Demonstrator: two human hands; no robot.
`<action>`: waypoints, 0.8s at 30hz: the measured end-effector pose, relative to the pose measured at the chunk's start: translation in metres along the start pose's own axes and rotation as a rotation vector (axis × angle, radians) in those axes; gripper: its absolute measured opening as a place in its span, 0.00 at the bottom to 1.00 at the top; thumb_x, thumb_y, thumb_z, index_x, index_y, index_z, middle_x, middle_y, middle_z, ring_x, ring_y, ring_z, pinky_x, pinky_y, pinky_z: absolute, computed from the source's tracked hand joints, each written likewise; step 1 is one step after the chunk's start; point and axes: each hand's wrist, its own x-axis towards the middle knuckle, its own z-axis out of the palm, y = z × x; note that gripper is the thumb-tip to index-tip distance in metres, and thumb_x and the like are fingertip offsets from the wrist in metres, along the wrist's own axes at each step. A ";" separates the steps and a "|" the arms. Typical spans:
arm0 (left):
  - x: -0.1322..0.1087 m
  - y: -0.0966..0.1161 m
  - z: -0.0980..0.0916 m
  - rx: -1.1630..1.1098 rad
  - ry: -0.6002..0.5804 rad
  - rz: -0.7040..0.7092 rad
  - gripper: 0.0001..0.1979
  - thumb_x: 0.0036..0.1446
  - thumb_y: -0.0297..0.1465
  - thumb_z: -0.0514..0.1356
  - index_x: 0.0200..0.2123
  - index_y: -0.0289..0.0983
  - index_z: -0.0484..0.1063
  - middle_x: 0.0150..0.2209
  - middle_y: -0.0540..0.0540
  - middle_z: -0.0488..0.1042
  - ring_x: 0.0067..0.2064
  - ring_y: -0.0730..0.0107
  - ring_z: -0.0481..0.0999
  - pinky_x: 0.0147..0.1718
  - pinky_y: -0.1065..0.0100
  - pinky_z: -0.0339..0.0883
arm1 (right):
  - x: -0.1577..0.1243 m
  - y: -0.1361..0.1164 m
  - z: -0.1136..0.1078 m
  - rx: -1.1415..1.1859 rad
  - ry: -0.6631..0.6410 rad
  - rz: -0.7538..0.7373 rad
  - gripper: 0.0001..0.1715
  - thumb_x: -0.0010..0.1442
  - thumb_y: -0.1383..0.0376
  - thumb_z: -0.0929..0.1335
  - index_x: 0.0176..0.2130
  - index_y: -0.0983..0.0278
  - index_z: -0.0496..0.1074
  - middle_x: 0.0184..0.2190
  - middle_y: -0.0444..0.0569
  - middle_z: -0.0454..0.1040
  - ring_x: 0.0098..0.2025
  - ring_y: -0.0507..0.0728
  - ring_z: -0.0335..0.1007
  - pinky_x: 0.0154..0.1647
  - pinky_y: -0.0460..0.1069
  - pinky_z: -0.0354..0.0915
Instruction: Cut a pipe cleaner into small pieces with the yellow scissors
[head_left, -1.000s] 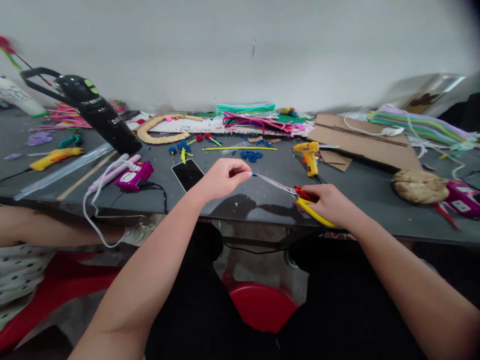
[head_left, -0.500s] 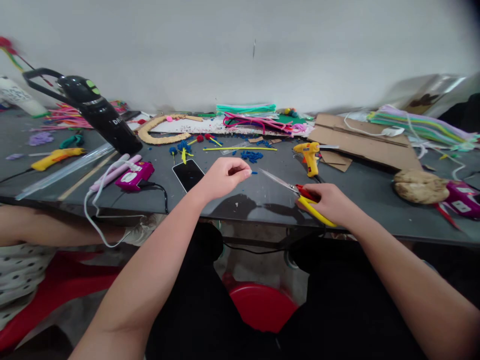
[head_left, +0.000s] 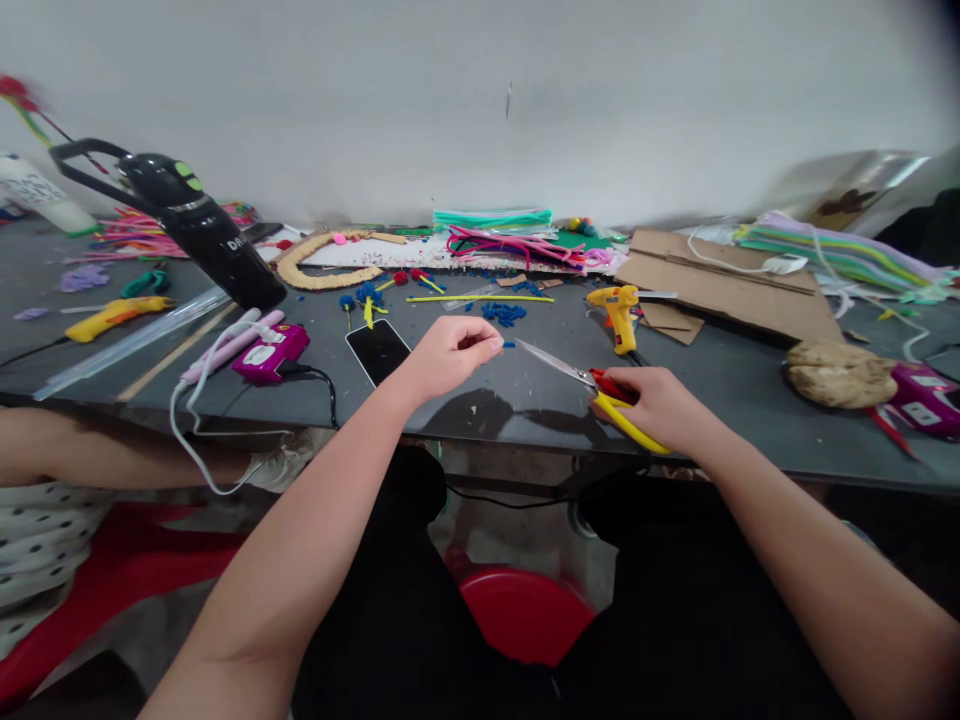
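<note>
My left hand [head_left: 456,355] is pinched closed over the middle of the grey table, with a short blue piece [head_left: 509,345] sticking out at its fingertips. My right hand [head_left: 660,405] is wrapped round the red and yellow handles of the scissors [head_left: 559,365]. Their blades point left, with the tip just right of the blue piece and apart from it. Behind my left hand lie a pile of small blue pieces [head_left: 504,313] and a long yellow stick [head_left: 480,298]. A phone [head_left: 377,350] lies left of that hand.
A yellow glue gun [head_left: 620,318] lies behind the scissors, beside flat cardboard [head_left: 720,285]. On the left are a black bottle [head_left: 217,245] and a magenta device [head_left: 271,353] with cables. Another person's leg [head_left: 112,450] shows below the table's left edge.
The scissors' tip has shifted very slightly left, toward the blue piece. Both hands keep their grips and almost the same places.
</note>
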 end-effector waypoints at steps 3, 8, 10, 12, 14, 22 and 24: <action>0.000 0.001 0.001 -0.019 -0.001 -0.002 0.11 0.59 0.35 0.58 0.29 0.33 0.72 0.24 0.49 0.68 0.25 0.76 0.64 0.25 0.72 0.58 | 0.000 0.001 0.000 -0.009 0.014 -0.004 0.13 0.56 0.56 0.68 0.28 0.63 0.69 0.22 0.42 0.64 0.26 0.52 0.55 0.26 0.48 0.52; 0.000 0.001 0.001 -0.035 -0.005 -0.006 0.11 0.59 0.35 0.58 0.28 0.34 0.71 0.23 0.50 0.67 0.25 0.76 0.64 0.25 0.72 0.58 | 0.000 0.000 0.000 -0.016 0.023 -0.020 0.12 0.56 0.56 0.68 0.28 0.63 0.70 0.22 0.42 0.65 0.26 0.52 0.56 0.27 0.48 0.53; 0.000 0.001 0.001 -0.038 -0.007 -0.014 0.11 0.59 0.35 0.58 0.29 0.34 0.71 0.23 0.50 0.67 0.25 0.76 0.64 0.25 0.72 0.57 | -0.001 -0.001 -0.001 -0.021 0.027 -0.021 0.12 0.55 0.56 0.68 0.28 0.63 0.70 0.22 0.42 0.66 0.26 0.52 0.56 0.27 0.48 0.53; 0.000 0.000 0.001 -0.040 -0.013 -0.024 0.11 0.59 0.35 0.58 0.28 0.34 0.71 0.23 0.50 0.67 0.25 0.76 0.64 0.25 0.72 0.57 | -0.001 -0.003 -0.001 -0.024 0.036 -0.020 0.12 0.55 0.56 0.69 0.28 0.63 0.70 0.22 0.42 0.66 0.26 0.52 0.56 0.27 0.48 0.53; 0.000 0.000 0.001 -0.045 -0.016 -0.024 0.11 0.59 0.35 0.57 0.28 0.34 0.71 0.23 0.50 0.67 0.25 0.76 0.64 0.24 0.72 0.57 | -0.001 -0.004 -0.001 -0.022 0.049 -0.018 0.12 0.54 0.56 0.69 0.28 0.63 0.70 0.22 0.42 0.66 0.26 0.52 0.57 0.27 0.48 0.53; 0.000 0.000 0.002 -0.033 -0.018 -0.010 0.11 0.59 0.35 0.57 0.28 0.34 0.71 0.23 0.50 0.66 0.24 0.76 0.63 0.24 0.72 0.56 | -0.001 -0.002 -0.001 -0.042 0.078 -0.023 0.12 0.55 0.56 0.69 0.31 0.63 0.70 0.22 0.42 0.66 0.26 0.52 0.56 0.27 0.47 0.54; 0.000 0.000 0.002 -0.010 -0.014 -0.004 0.12 0.59 0.36 0.57 0.28 0.34 0.71 0.23 0.50 0.66 0.24 0.76 0.63 0.24 0.72 0.56 | -0.001 -0.002 -0.001 -0.046 0.075 -0.025 0.12 0.55 0.56 0.69 0.31 0.63 0.70 0.22 0.42 0.65 0.26 0.51 0.56 0.27 0.47 0.54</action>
